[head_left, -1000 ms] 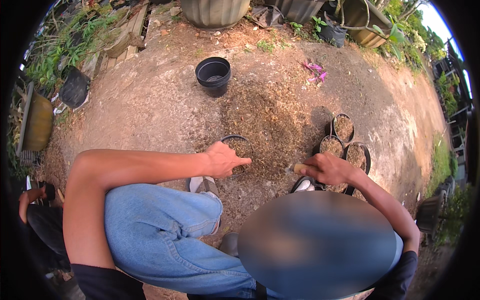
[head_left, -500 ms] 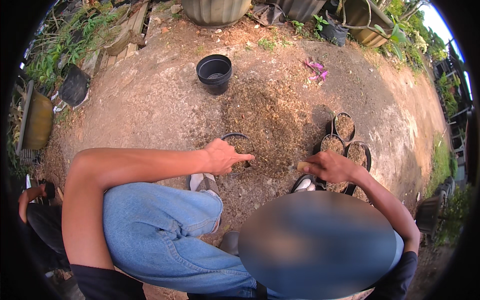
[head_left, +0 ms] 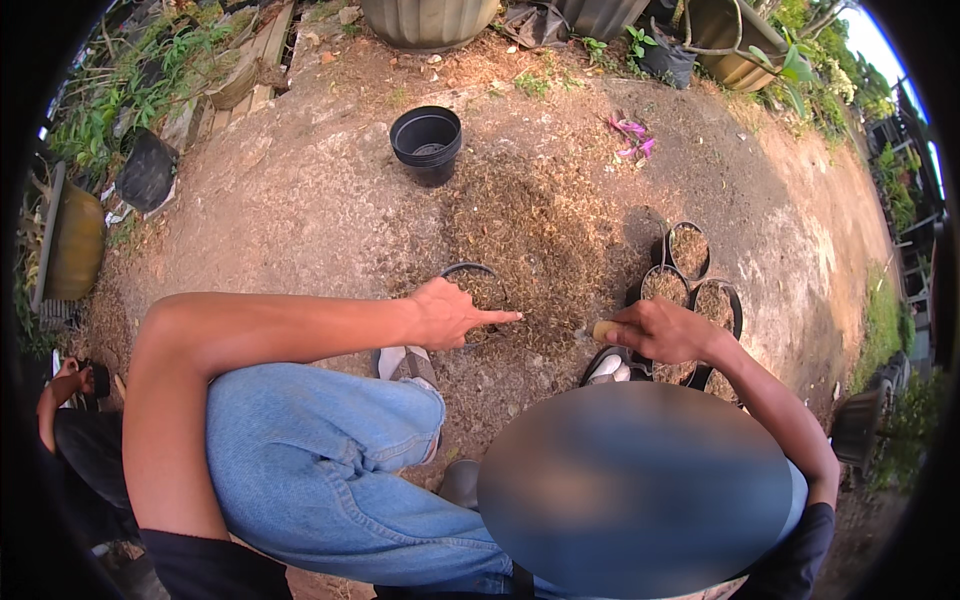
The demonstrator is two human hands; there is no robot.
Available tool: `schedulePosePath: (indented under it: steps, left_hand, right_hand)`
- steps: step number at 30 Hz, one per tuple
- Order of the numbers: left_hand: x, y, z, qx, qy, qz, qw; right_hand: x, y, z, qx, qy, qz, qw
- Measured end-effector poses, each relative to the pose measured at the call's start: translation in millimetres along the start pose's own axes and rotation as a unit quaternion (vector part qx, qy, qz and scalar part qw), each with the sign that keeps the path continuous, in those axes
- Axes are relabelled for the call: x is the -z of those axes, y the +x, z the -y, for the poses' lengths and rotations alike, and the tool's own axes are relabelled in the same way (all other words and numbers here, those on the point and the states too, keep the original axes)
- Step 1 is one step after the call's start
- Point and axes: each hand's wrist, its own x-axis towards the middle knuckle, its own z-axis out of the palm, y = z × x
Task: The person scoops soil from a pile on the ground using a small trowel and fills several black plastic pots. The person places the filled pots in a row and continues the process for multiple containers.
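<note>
My left hand point(head_left: 440, 313) reaches over the near left side of a round black plant pot point(head_left: 470, 268) holding brown, dry-looking soil mix. Its index finger is stretched to the right across the pot, while the other fingers are curled and partly hidden; no held object shows. Beside the mound of loose mix point(head_left: 540, 235), my right hand point(head_left: 660, 330) is closed around the tan handle point(head_left: 603, 331) of a small tool. The working end of that tool cannot be made out. Close behind the right hand stand several filled black pots point(head_left: 690, 250).
A stack of black pots point(head_left: 427, 145) stands beyond the mound. Pink petals point(head_left: 632, 138) lie farther right. Large ribbed planters point(head_left: 430, 22) line the far edge, and an olive planter point(head_left: 75, 245) sits at far left. Another person's hand point(head_left: 65, 380) shows at the left edge.
My left index finger has stretched a little farther right over the pot. The right hand and its tool have barely moved. The other person's hand at the left edge has shifted slightly.
</note>
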Motion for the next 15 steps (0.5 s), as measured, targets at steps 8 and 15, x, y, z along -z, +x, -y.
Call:
schedulePosePath:
  steps: [8, 15]
  left_hand:
    - [-10, 4, 3, 0.008, -0.008, -0.029, 1.0]
    - [-2, -2, -1, -0.01, -0.023, 0.019, 1.0]
  right_hand:
    - [4, 1, 8, 0.0, -0.013, 0.003, 1.0]
    - [2, 3, 8, 0.005, -0.012, 0.006, 1.0]
